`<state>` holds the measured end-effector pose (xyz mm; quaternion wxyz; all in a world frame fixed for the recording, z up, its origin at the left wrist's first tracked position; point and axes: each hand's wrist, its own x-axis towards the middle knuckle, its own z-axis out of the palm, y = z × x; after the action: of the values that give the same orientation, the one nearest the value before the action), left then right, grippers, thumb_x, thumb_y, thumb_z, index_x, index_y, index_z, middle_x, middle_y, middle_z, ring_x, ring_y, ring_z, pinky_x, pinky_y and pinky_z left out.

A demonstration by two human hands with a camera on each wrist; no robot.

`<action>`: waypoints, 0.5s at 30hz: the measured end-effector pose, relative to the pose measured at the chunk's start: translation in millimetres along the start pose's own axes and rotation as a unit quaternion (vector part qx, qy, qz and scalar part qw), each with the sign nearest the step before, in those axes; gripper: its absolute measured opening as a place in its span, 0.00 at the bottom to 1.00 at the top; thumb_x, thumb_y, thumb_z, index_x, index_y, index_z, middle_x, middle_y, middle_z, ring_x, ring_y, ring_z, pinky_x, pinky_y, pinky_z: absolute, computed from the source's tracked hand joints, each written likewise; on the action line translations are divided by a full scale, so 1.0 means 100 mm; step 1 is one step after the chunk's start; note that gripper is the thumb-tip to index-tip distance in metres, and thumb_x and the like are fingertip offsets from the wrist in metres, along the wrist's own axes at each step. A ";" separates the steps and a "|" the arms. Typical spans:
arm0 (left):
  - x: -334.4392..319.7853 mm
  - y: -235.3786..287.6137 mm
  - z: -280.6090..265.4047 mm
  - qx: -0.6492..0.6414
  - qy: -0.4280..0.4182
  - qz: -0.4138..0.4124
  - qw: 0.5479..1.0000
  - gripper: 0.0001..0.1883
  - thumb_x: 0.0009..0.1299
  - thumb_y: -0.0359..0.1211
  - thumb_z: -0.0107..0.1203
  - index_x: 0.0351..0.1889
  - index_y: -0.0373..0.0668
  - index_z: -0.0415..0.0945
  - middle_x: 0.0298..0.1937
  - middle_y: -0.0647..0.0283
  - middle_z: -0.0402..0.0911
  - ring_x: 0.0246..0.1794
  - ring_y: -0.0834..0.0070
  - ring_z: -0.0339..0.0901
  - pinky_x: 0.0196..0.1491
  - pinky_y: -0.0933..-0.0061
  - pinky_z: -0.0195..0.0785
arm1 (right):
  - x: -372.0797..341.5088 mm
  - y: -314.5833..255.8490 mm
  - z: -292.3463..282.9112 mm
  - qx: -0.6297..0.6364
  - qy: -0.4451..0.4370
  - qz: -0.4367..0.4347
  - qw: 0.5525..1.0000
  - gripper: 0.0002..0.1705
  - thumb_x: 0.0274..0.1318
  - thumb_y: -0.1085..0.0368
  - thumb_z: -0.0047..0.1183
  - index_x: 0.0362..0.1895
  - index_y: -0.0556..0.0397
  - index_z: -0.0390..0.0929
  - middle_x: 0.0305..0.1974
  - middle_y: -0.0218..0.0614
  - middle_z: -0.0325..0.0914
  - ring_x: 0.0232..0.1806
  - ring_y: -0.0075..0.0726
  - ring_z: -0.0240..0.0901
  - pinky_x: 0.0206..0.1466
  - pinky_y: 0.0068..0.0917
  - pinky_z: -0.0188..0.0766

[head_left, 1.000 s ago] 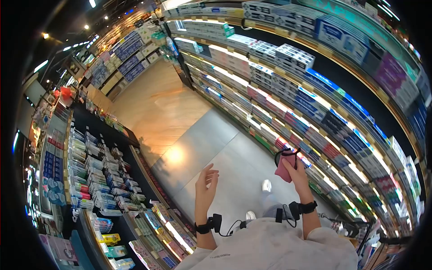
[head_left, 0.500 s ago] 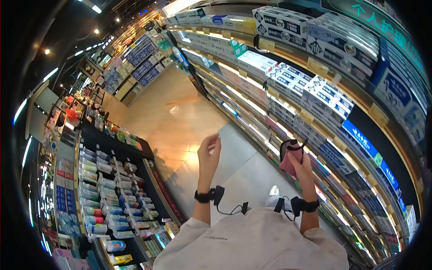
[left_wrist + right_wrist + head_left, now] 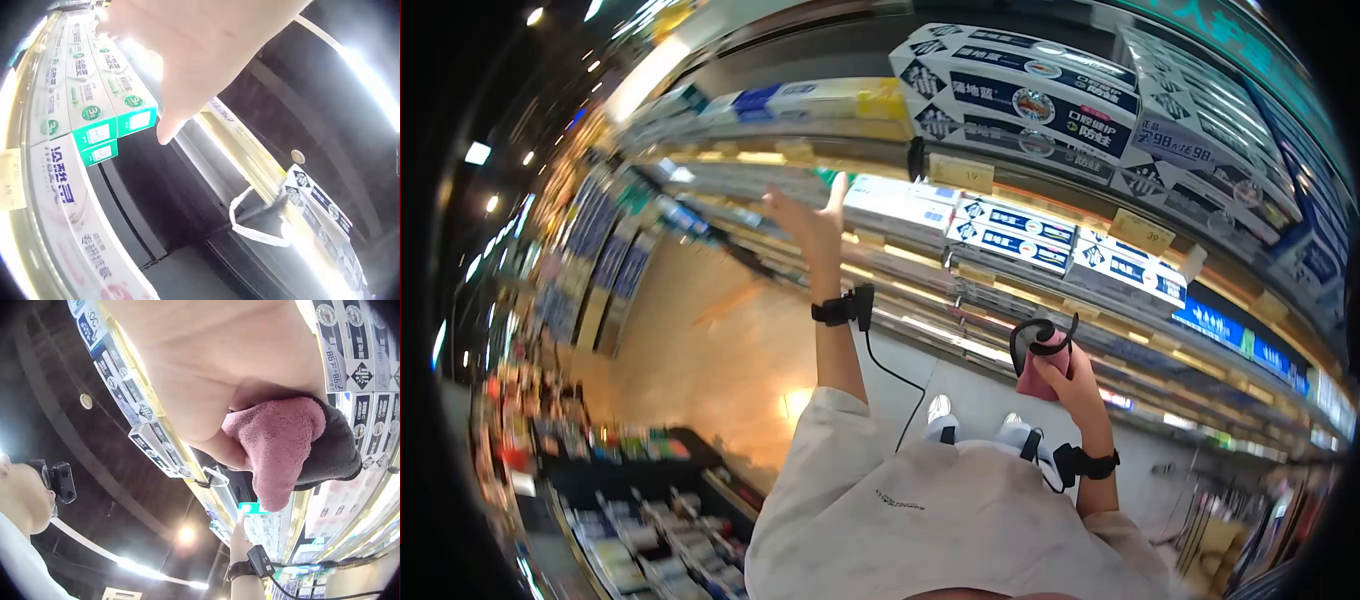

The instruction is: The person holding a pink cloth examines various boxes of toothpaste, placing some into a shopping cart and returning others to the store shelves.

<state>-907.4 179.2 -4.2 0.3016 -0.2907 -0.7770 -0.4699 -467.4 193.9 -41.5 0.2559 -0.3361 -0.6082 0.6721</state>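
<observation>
My left hand (image 3: pixel 808 228) reaches out to the shelf of toothpaste boxes, thumb spread from the fingers. In the left wrist view the hand (image 3: pixel 219 44) passes over white toothpaste boxes with green ends (image 3: pixel 94 103); the thumb tip is right beside the end of one box, and the fingers are blurred at the far side. My right hand (image 3: pixel 1085 390) holds a folded cloth (image 3: pixel 1042 372), fuzzy pink on one side and dark grey on the other, with a black loop of strap on it. The right wrist view shows the cloth (image 3: pixel 275 440) gripped between thumb and fingers.
Large dark-blue and white toothpaste cartons (image 3: pixel 1020 100) stand on the upper shelf, with price tags (image 3: pixel 960 173) along its edge. A white hook (image 3: pixel 259 234) sticks out near the left hand. A rack of hanging packages (image 3: pixel 655 545) stands behind on the left.
My left hand has risen and moved forward from over the aisle floor to the shelf. The body has turned to face the shelves, now closer. My right hand keeps holding the cloth.
</observation>
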 end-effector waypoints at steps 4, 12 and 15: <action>0.24 0.04 0.13 -0.078 -0.033 -0.043 0.995 0.55 0.58 0.44 0.76 0.77 0.36 0.52 0.72 0.24 0.45 0.74 0.30 0.51 0.71 0.42 0.55 | -0.08 -0.03 0.46 0.035 0.114 0.033 0.992 0.15 0.66 0.61 0.60 0.52 0.53 0.78 0.44 0.27 0.80 0.46 0.20 0.73 0.50 0.24 0.71; 0.26 -0.08 0.11 -0.161 -0.067 -0.046 0.984 0.38 0.67 0.36 0.68 0.71 0.37 0.59 0.75 0.26 0.46 0.77 0.29 0.48 0.73 0.40 0.55 | -0.05 0.05 1.25 0.092 0.230 0.047 0.968 0.19 0.65 0.61 0.62 0.55 0.54 0.77 0.48 0.29 0.81 0.49 0.22 0.75 0.52 0.24 0.71; 0.21 -0.13 0.01 -0.195 -0.071 -0.029 0.978 0.34 0.72 0.35 0.64 0.71 0.37 0.59 0.77 0.27 0.42 0.78 0.31 0.45 0.74 0.41 0.52 | 0.01 0.05 1.41 0.092 0.242 0.047 0.965 0.19 0.64 0.61 0.63 0.55 0.54 0.77 0.48 0.29 0.81 0.49 0.22 0.75 0.53 0.24 0.71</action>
<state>-930.6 178.3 3.5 0.1693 -0.3539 -0.6978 -0.5993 -575.6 103.5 -41.6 0.3938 -0.4915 -0.4471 0.6352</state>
